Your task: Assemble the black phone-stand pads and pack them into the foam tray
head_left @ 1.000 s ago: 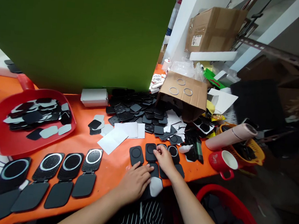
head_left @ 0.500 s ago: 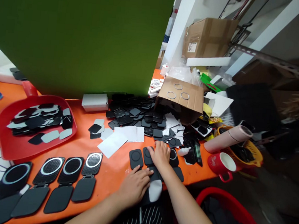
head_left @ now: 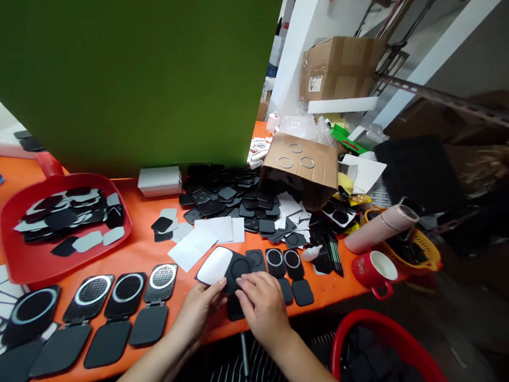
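My left hand (head_left: 199,310) pinches the lower edge of a black two-panel pad (head_left: 239,267), raised a little over the table edge. One panel has a white face (head_left: 216,265); the other is dark with a ring outline. My right hand (head_left: 265,308) closes on the dark panel's right side, its fingers bent over the edge. Beneath it a second dark panel (head_left: 235,308) shows partly, mostly hidden by my hands. Just beyond lies a dark pad with a faint circle (head_left: 256,259). Two unfolded hinged pads with silver rings (head_left: 275,263) (head_left: 293,263) are to the right.
Several unfolded ring pads (head_left: 152,319) line the left front. A red dustpan (head_left: 12,259) holds black and grey pieces. White sheets (head_left: 191,248), a heap of black pads (head_left: 223,194) and a cardboard box (head_left: 302,159) stand behind. A mug (head_left: 372,270), pink bottle (head_left: 380,229) and red tub (head_left: 338,353) are right.
Both hands have drawn back from the pads lying on the table. The two-panel pad, earlier low by the table edge with its white face partly covered, is now lifted and turned between them.
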